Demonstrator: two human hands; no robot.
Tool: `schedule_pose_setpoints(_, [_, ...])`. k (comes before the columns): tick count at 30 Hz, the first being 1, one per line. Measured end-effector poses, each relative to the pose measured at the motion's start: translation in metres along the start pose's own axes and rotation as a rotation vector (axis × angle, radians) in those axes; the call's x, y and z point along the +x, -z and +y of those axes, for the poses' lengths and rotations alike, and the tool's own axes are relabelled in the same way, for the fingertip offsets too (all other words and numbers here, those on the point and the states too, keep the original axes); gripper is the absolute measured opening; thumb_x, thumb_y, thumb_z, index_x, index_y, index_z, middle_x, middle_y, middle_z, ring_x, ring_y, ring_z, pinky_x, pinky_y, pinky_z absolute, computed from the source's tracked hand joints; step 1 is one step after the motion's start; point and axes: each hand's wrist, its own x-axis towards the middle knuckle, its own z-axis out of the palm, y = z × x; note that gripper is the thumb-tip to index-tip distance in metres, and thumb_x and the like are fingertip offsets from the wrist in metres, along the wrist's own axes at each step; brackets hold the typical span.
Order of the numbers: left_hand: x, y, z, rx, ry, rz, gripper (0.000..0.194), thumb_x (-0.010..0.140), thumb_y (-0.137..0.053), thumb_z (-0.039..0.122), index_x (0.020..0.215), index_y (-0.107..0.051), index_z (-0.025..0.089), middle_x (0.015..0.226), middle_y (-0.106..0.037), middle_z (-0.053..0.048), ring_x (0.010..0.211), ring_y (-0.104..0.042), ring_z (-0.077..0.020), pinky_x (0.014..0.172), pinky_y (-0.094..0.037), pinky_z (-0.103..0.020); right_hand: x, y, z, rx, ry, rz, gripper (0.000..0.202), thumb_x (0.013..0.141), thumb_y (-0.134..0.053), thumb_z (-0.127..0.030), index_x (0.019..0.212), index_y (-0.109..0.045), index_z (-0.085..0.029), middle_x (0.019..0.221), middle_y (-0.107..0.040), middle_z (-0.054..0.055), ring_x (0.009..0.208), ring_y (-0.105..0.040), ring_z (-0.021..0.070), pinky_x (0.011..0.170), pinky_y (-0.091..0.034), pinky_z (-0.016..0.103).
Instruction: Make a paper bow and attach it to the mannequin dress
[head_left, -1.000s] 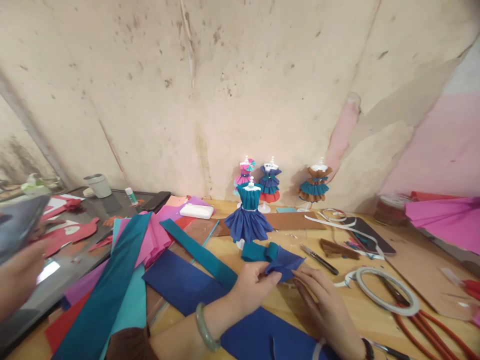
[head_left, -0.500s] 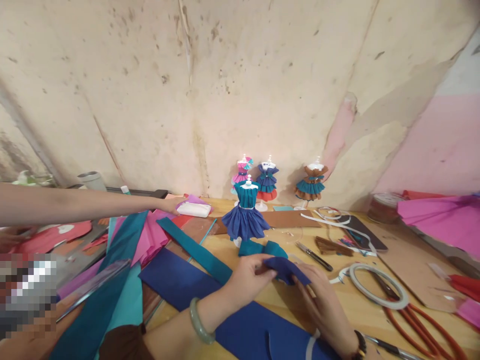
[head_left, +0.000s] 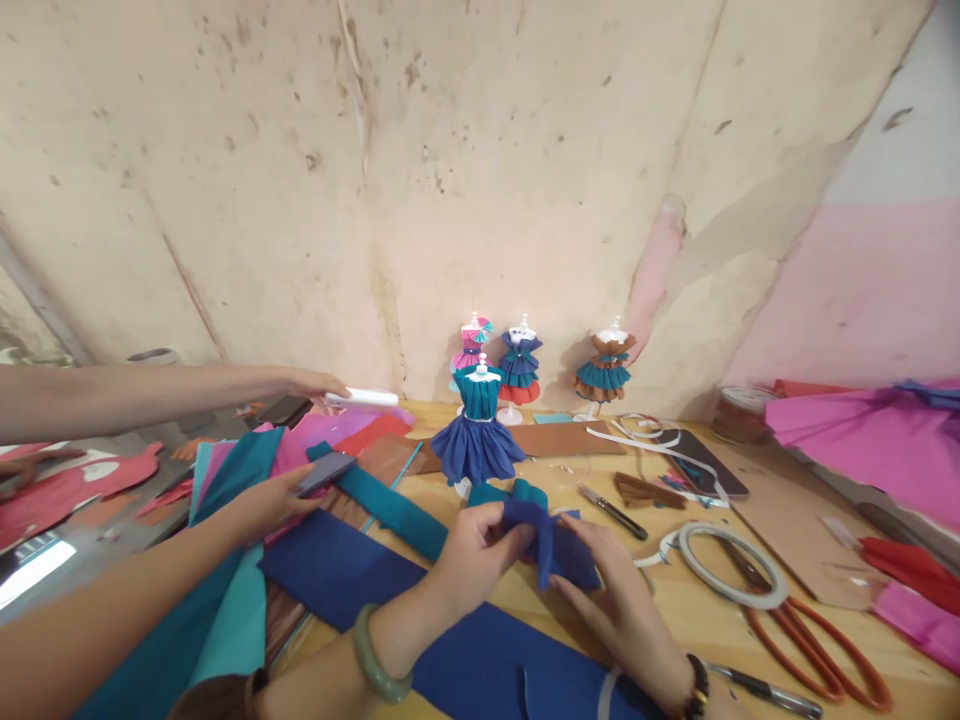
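Between both hands is a small piece of dark blue paper, bent into a loop. My left hand, with a green bangle on its wrist, pinches its left part. The fingers of my right hand grip its right side. Just behind lies a teal folded piece, partly hidden. Beyond it stands a small dress form in a teal top and blue skirt. A long blue sheet lies under my wrists.
Another person's arms come in from the left, one hand with a white object, the other with a dark one. Right are a tape roll, orange-handled scissors, a cutter and a pen.
The blue piece has been bent further between my hands. The other person's far hand has lifted the white object, and a second arm with a dark object has come in from the left.
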Motion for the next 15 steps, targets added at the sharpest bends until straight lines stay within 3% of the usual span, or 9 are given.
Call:
schedule_pose_setpoints(4, [-0.003,-0.006,0.004,-0.11,-0.033,0.046,0.046,0.067,-0.071,0.058,0.077,-0.066,0.013,0.068,-0.065,-0.004,0.063,-0.059,-0.0156,0.064,-0.05,-0.028,0.001,0.001,-0.001,0.01,0.065,-0.082,0.074,0.074,-0.072,-0.039,0.139,-0.039,-0.022,0.126,-0.058,0.014,0.117,-0.055,0.0318,0.095,-0.048,0.048])
schedule_pose_setpoints(7, [-0.007,-0.006,0.004,-0.09,-0.07,0.054,0.044,0.069,-0.069,0.057,0.079,-0.067,0.014,0.074,-0.067,-0.006,0.07,-0.061,-0.0184,0.067,-0.051,-0.03,0.002,0.001,-0.001,0.07,0.073,-0.115,0.062,0.076,-0.067,-0.025,0.134,-0.046,-0.023,0.12,-0.063,0.012,0.112,-0.058,0.0287,0.092,-0.051,0.045])
schedule_pose_setpoints(10, [-0.014,-0.005,0.006,0.051,-0.15,-0.042,0.037,0.078,-0.062,0.05,0.085,-0.068,0.014,0.078,-0.068,-0.007,0.071,-0.061,-0.0186,0.069,-0.051,-0.029,0.005,0.003,0.007,0.111,0.036,-0.116,0.047,0.076,-0.059,-0.014,0.122,-0.057,-0.023,0.113,-0.066,0.011,0.107,-0.061,0.0269,0.091,-0.051,0.045])
schedule_pose_setpoints(15, [-0.034,-0.01,0.018,0.601,-0.403,-0.322,0.031,0.086,-0.05,0.04,0.082,-0.069,0.016,0.066,-0.065,-0.006,0.06,-0.059,-0.0171,0.058,-0.048,-0.026,0.015,0.006,0.042,0.008,0.018,-0.151,0.038,0.079,-0.056,-0.019,0.116,-0.064,-0.019,0.114,-0.067,0.013,0.106,-0.062,0.0287,0.091,-0.052,0.049])
